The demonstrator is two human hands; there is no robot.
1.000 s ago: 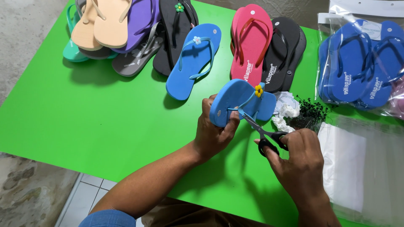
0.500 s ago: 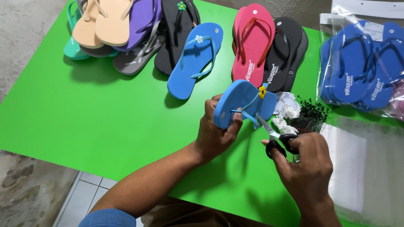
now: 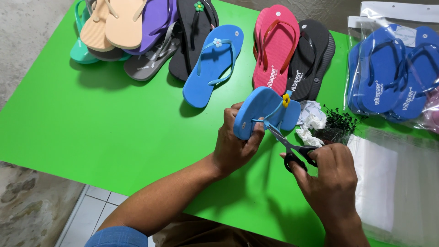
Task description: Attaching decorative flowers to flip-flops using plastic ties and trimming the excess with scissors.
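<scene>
Head view: our left hand (image 3: 235, 148) clamps a blue flip-flop (image 3: 265, 112) above the green table (image 3: 91, 132); our right hand (image 3: 331, 176) grips black-handled scissors (image 3: 290, 146), blades at its strap.

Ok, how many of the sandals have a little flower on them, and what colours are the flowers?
Yellow flower, on the held blue sandal in the left hand: 1
Pale flower, on the flat blue sandal: 1
Green flower, on the black sandal: 1
Total: 3 flowers that show
</scene>
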